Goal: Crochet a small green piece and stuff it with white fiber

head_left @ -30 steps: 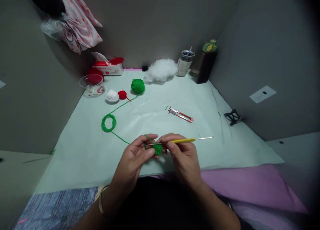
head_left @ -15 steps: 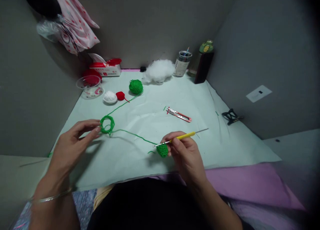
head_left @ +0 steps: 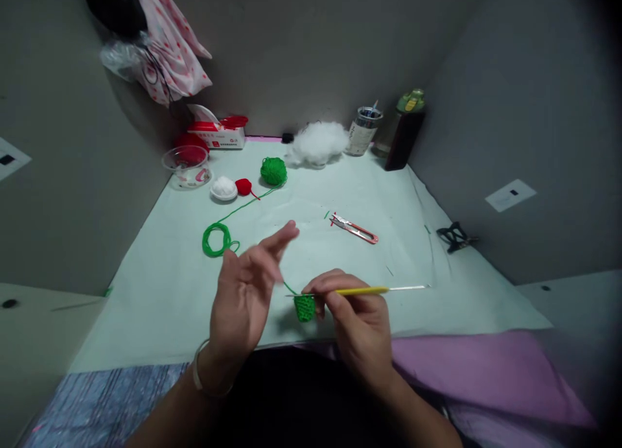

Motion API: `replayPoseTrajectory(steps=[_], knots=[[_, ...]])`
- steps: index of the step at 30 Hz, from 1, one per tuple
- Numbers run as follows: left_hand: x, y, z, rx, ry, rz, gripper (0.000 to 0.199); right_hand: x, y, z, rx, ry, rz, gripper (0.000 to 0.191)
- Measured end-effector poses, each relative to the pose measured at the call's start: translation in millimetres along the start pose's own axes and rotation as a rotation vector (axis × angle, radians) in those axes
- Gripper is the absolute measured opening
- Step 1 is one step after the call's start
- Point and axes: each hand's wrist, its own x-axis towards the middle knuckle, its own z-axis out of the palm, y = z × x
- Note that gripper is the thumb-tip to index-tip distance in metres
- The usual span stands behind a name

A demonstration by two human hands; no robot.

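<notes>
My right hand (head_left: 354, 318) grips a yellow-handled crochet hook (head_left: 362, 291) lying level across the fingers. Below the hook's left end hangs a small green crocheted piece (head_left: 304, 308), also held at my right fingertips. My left hand (head_left: 245, 292) is raised just left of the piece, palm turned up, fingers apart and slightly blurred. A green strand (head_left: 289, 287) runs from the piece up to the left hand, where the fingers hide its path. On the table beyond lies a loose coil of green yarn (head_left: 216, 240), linked by a strand to a green yarn ball (head_left: 273, 171).
Thread snips (head_left: 354, 229) lie mid-table. A white ball (head_left: 224, 188), a red ball (head_left: 243, 187), a clear tub (head_left: 187, 167) and a tissue box (head_left: 221, 134) stand back left. Stuffing (head_left: 319, 143), a pen can (head_left: 363, 131) and a bottle (head_left: 404, 130) line the back. A black clip (head_left: 455, 237) lies right.
My left hand has let go of the yarn coil and moved right, close to the crocheted piece. The coil now lies on the table. My right hand keeps hold of hook and piece.
</notes>
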Motion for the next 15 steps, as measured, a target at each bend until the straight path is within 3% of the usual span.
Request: replayPoseTrajectory(steps=[1, 3, 5, 7, 10, 15], knots=[[0.6, -3.4, -4.8, 0.183, -0.033, 0.118, 0.070, -0.7, -0.6, -0.2, -0.027, 0.027, -0.044, 0.017], [-2.5, -9.2, -14.3, 0.627, -0.148, 0.260, 0.058, -1.5, -1.4, -1.2, -0.082, 0.089, -0.128, 0.020], [-9.4, -13.4, -18.7, 0.745, -0.206, 0.226, 0.049, -2.0, -1.6, -2.6, -0.140, 0.115, -0.196, 0.022], [-16.4, -15.7, -16.1, 0.569, -0.204, 0.049, 0.052, -2.8, -1.2, -3.8, -0.200, 0.108, -0.217, 0.025], [-22.0, -15.9, -4.6, 0.185, -0.102, -0.264, 0.047, -4.2, -0.7, -4.6, -0.270, 0.089, -0.196, 0.029], [-19.7, -12.9, 7.1, -0.090, -0.052, -0.447, 0.050, -4.9, -2.9, -5.5, -0.314, 0.074, -0.202, 0.031]])
